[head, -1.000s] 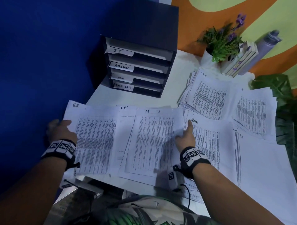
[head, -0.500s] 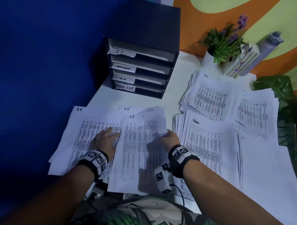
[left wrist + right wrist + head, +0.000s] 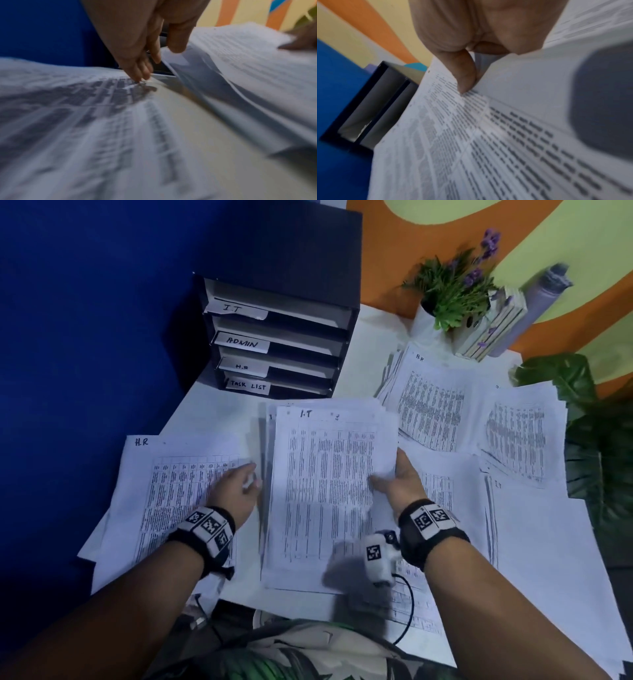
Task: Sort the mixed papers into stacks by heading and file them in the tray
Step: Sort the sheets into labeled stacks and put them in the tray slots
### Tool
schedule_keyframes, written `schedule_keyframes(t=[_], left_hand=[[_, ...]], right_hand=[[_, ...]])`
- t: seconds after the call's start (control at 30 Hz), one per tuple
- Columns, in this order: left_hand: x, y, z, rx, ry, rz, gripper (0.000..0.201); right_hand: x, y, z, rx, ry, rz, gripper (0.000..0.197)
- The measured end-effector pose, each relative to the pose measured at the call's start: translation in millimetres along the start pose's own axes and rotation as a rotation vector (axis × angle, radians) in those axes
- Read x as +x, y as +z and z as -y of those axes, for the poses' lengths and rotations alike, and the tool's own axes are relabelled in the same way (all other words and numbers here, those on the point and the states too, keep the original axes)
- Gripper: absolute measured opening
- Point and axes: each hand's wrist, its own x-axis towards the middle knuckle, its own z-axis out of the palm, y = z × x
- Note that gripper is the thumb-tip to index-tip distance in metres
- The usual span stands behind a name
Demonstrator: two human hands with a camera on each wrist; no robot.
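A stack of sheets headed I.T (image 3: pixel 325 491) lies in the middle of the white table. My right hand (image 3: pixel 397 477) grips its right edge, thumb (image 3: pixel 465 77) on the top sheet (image 3: pixel 488 135) and fingers hidden beneath. My left hand (image 3: pixel 239 491) lies at the stack's left edge with straight fingers (image 3: pixel 142 71) touching the H.R sheet (image 3: pixel 164 491); its thumb meets the raised edge of the I.T stack (image 3: pixel 223 67). The black tray (image 3: pixel 274 344) stands behind, with slots labelled IT, ADMIN, H.R and TASK LIST.
More papers cover the right side: an H.R stack (image 3: pixel 428 405), another stack (image 3: pixel 520 440), an I.T sheet (image 3: pixel 534 542). A potted plant (image 3: pixel 452 285), a wooden box (image 3: pixel 489 326) and a grey bottle (image 3: pixel 537 302) stand at the back right. A blue wall bounds the left.
The spread I.T sheets have been pushed together into one stack. My left hand came in from the H.R sheet's far edge; my right hand went from flat on the papers to gripping the stack's edge.
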Motion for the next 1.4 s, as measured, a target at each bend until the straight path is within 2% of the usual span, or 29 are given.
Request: schedule_keyframes(t=[0.1,0.17,0.23,0.3,0.37,0.43,0.5,0.53,0.63,0.7,0.83,0.93,1.0,1.17,1.27,1.4], left_hand=[[6,5,-10,-0.344,-0.179,0.143,0.055],[9,11,-11,-0.463,-0.234,0.203,0.047],[8,16,-13,-0.445,-0.208,0.197,0.034],[6,22,-11,-0.394,-0.187,0.179,0.037],[5,24,-10,-0.368,-0.179,0.162,0.033],[5,26,-12,-0.335,-0.198,0.095,0.021],[4,26,-14,-0.247,-0.212,0.028,0.023],[5,27,-13,-0.232,-0.211,0.018,0.032],[2,26,-6,-0.239,-0.156,0.062,0.073],[0,25,-4,-0.203,-0.102,0.082,0.085],[-1,27,-4,-0.181,-0.124,0.027,0.079],[-1,30,-4,-0.179,-0.148,-0.004,0.075],[-2,29,-4,-0.159,-0.144,-0.016,0.069],[0,25,-1,-0.114,-0.14,0.039,0.06],[0,22,-3,-0.098,-0.159,0.102,0.063],[2,24,-4,-0.101,-0.184,0.146,0.065]], right_hand=[[-4,-7,-10,0.127,0.096,0.024,0.058],[-6,-8,-18,0.164,0.144,0.008,0.048],[-7,-9,-26,0.128,0.138,-0.032,0.034],[-8,-11,-31,0.052,0.108,-0.096,0.026],[-7,-16,-34,-0.017,0.104,-0.161,0.032],[-3,-21,-40,-0.083,0.134,-0.21,0.054],[3,-26,-48,-0.108,0.152,-0.212,0.063],[3,-26,-50,-0.119,0.155,-0.206,0.06],[4,-27,-59,-0.144,0.181,-0.188,0.042],[3,-24,-61,-0.126,0.182,-0.168,0.029],[1,-16,-64,-0.1,0.183,-0.125,0.026],[-1,-15,-62,-0.15,0.161,-0.132,0.047],[2,-17,-65,-0.229,0.141,-0.172,0.047],[-1,-29,-63,-0.254,0.119,-0.242,0.054],[-1,-32,-61,-0.206,0.167,-0.224,0.062],[2,-27,-69,-0.13,0.206,-0.188,0.06]])
